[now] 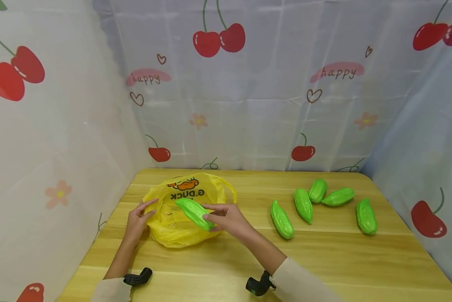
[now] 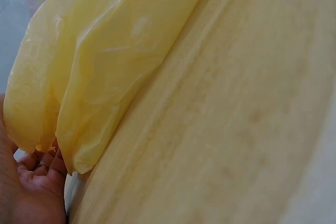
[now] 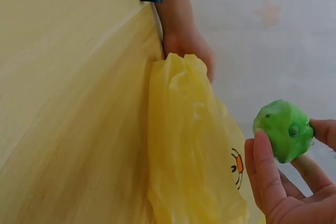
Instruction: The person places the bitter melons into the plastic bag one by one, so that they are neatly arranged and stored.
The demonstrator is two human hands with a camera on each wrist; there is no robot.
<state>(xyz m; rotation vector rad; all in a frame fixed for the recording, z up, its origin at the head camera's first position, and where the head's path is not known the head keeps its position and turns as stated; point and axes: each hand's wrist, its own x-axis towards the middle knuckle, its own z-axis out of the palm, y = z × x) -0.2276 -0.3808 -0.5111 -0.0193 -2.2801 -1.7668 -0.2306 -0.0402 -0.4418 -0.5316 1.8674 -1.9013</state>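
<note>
Bitter gourd (image 1: 192, 212) — likely light, firm, slick; grasp mid-body | right hand (image 1: 229, 219): fingers clamped on it | left hand (image 1: 136, 222): fingers pinching yellow plastic bag (image 1: 182, 240)

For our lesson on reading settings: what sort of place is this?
Probably a makeshift recording booth set up indoors: a wooden table screened on three sides by cherry-print sheeting, plus wrist-worn black devices.

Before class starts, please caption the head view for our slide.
Left hand holds an open yellow bag; right hand holds a green vegetable near it.
</note>
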